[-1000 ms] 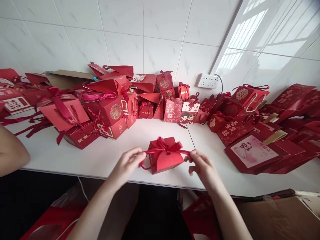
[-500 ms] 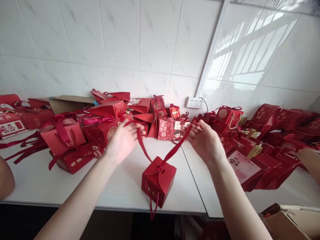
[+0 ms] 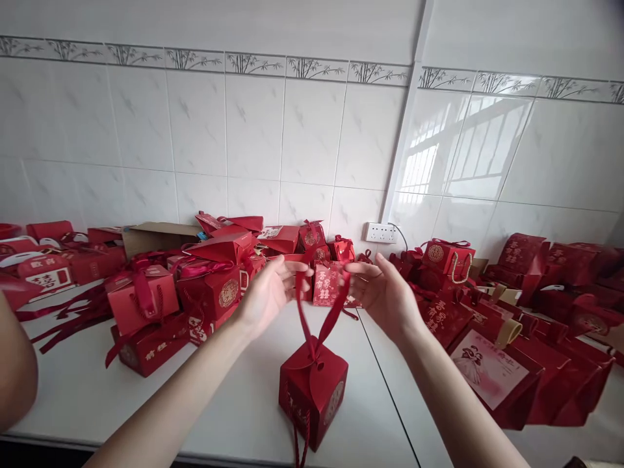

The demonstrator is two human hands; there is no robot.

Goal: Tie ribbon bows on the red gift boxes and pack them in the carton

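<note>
A small red gift box (image 3: 312, 393) with a gold round emblem stands on the white table, its petal-like top flaps folded together. A dark red ribbon (image 3: 333, 315) comes up from the top in a V. My left hand (image 3: 273, 296) pinches the ribbon's left end between thumb and fingers. The right end is between the fingertips of my right hand (image 3: 390, 296). Both hands are raised above and behind the box, apart from each other. A twisted red cord handle (image 3: 306, 434) hangs down the box's front.
Red gift boxes (image 3: 146, 341) with ribbons are piled at the left, beside an open cardboard box (image 3: 158, 237). More red boxes and bags (image 3: 487, 370) crowd the right. A power strip (image 3: 381, 232) is on the tiled wall. Another person's arm (image 3: 17, 364) shows at the left edge.
My hands have come closer together, so the ribbon's two ends form a narrower V. The view has tilted up, showing more wall. The box still stands near the table's front.
</note>
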